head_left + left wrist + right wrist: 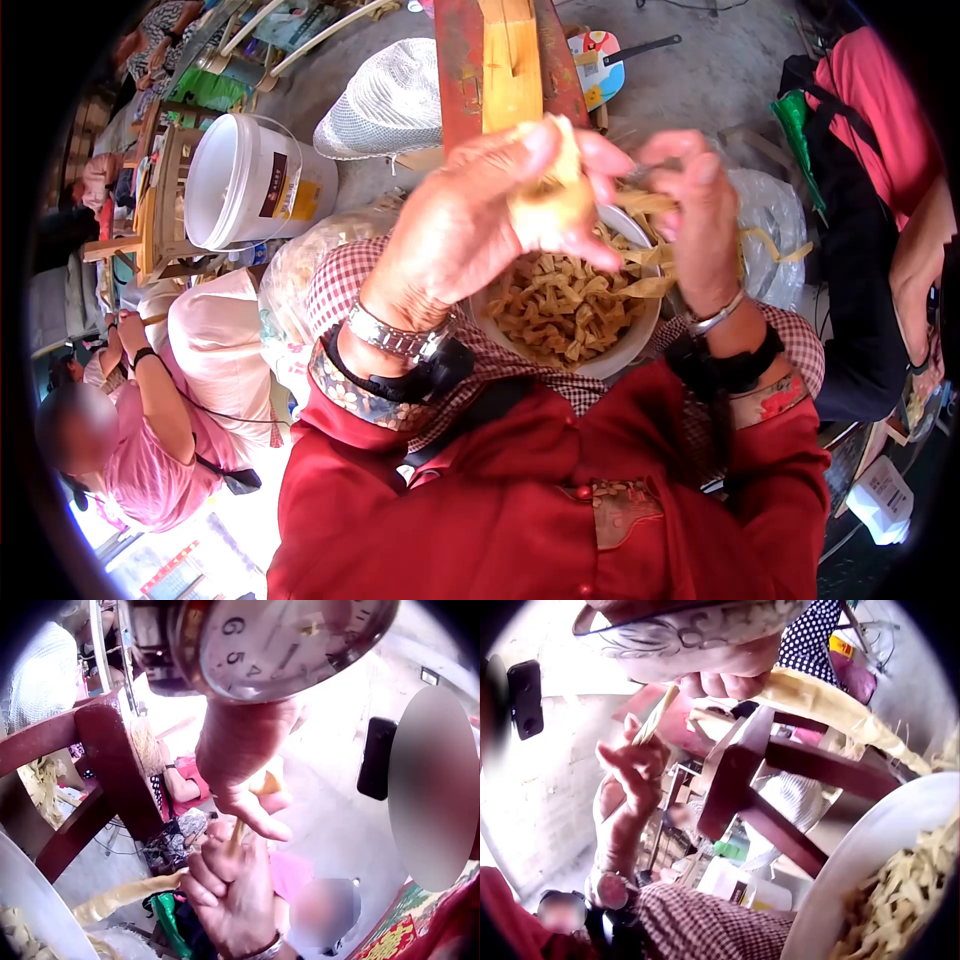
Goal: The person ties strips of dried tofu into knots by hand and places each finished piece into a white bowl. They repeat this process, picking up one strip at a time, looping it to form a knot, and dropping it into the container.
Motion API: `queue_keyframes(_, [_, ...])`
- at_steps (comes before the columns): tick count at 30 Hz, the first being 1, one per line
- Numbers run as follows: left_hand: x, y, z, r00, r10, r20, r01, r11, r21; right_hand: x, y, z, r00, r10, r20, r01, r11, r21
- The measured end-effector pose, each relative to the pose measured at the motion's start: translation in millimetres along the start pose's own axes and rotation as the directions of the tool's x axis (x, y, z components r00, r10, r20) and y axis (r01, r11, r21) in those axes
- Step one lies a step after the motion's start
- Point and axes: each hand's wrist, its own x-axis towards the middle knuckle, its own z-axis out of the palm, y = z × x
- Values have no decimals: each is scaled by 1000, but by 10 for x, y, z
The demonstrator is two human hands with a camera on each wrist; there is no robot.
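My left hand (440, 215) is raised over a white bowl (606, 366) on the lap, its thumb and fingers pinching a pale yellow strip (545, 210). In the right wrist view the twisted strip (656, 716) runs taut between both hands. My right hand (236, 896) grips the strip in a curled fist, and a long, flat tail (829, 705) trails out behind the fist toward the bowl. Many small knotted or folded yellowish pieces (570, 305) fill the bowl, which sits below both hands.
A red wooden bench (460, 80) with a yellow block (512, 60) on it stands ahead. To its left are a white woven hat (395, 100) and a white bucket (220, 190). A seated person in pink (140, 440) is at left, and another person's pink clothing (880, 90) shows at right.
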Motion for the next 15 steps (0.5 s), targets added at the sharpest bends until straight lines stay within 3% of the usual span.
queue_keyframes(3, [-38,114,-64,998,65,-15,-67,990,-127,54,143,-267,1000,9,-3,-9,997,74])
queue_keyframes(6, [-44,134,-105,994,113,-1,-112,990,-90,16,95,-214,985,107,138,-99,993,-59])
queue_keyframes(10, [-23,135,-68,978,183,-95,-163,969,188,50,12,-27,934,120,337,-144,989,45])
queue_keyframes(12, [-25,94,-20,955,240,-173,-174,929,326,71,33,5,927,103,360,-135,989,64])
queue_keyframes(14, [-12,57,-48,933,265,-246,-84,821,564,88,42,37,929,74,362,-101,993,58])
queue_keyframes(15, [-4,38,-11,900,302,-314,-64,804,591,98,43,51,927,81,367,-111,992,60])
